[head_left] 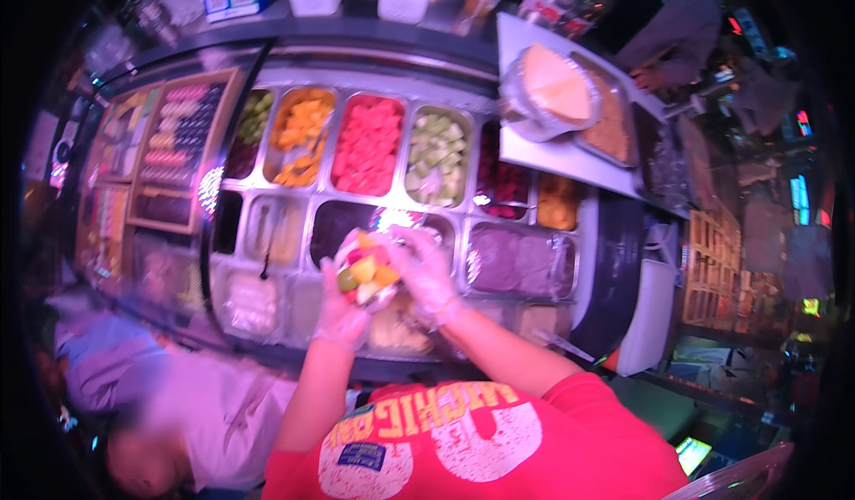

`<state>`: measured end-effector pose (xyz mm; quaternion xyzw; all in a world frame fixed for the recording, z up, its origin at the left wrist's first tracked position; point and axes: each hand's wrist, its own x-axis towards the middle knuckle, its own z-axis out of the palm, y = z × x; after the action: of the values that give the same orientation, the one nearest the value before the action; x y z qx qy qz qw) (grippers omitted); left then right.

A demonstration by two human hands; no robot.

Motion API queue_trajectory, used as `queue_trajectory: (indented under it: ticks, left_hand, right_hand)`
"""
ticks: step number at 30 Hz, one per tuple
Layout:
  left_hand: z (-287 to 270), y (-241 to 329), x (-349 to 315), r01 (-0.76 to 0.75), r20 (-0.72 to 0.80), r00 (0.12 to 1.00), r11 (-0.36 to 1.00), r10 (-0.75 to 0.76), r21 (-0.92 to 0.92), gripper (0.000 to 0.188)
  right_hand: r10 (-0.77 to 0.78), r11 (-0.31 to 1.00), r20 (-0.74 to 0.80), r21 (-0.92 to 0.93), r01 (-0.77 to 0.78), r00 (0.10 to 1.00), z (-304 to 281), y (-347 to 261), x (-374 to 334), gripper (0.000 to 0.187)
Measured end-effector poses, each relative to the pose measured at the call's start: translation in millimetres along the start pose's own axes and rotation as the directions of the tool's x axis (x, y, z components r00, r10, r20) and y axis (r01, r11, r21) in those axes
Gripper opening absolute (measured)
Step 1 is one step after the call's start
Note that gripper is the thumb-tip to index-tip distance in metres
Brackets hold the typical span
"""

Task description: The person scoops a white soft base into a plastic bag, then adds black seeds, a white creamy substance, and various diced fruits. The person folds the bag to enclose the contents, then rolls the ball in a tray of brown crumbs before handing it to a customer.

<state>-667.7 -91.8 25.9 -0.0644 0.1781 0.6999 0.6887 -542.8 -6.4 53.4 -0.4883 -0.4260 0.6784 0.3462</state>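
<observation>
Both hands wear clear plastic gloves and meet over the metal pans. My left hand [343, 308] is wrapped round a portion of cut fruit [365, 270], with orange, red, green and pale yellow pieces showing on top. What wraps or holds the fruit from below is mostly hidden by the fingers. My right hand [423, 273] closes on the same portion from the right, its fingers curled at the upper edge. Beyond the hands sit a pan of red cubes [368, 144], a pan of orange chunks [303, 135] and a pan of pale green cubes [436, 157].
A lidded pan of purple contents [521, 260] lies right of my hands. At upper right, a white board [525, 148] carries a bowl of pale wrappers [554, 86]. Packaged goods fill a wooden display [178, 148] at left. A person in pale clothing [205, 402] stands close on my left.
</observation>
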Motion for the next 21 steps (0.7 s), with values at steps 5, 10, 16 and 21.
queue_trajectory:
  ticks: [5,10,16,21]
  left_hand:
    - [-7,-5,-1,0.047,0.013,0.999,0.995,-0.046,-0.083,0.081]
    - [19,-10,-2,0.03,-0.029,0.999,0.999,-0.03,0.015,0.082]
    - [8,-11,1,0.052,0.031,0.998,0.996,-0.054,0.066,0.085]
    - [8,-1,-8,0.169,-0.034,0.985,0.986,-0.169,-0.004,0.084]
  right_hand:
    - [0.214,0.971,0.3,0.041,-0.237,0.93,-24,-48,6,0.071]
    - [0.229,0.969,0.162,0.059,-0.241,0.96,-42,-62,16,0.044]
    - [0.321,0.935,0.344,0.031,-0.353,0.882,-44,-34,18,0.028]
    - [0.186,0.978,0.292,0.041,-0.206,0.938,-34,-56,15,0.018]
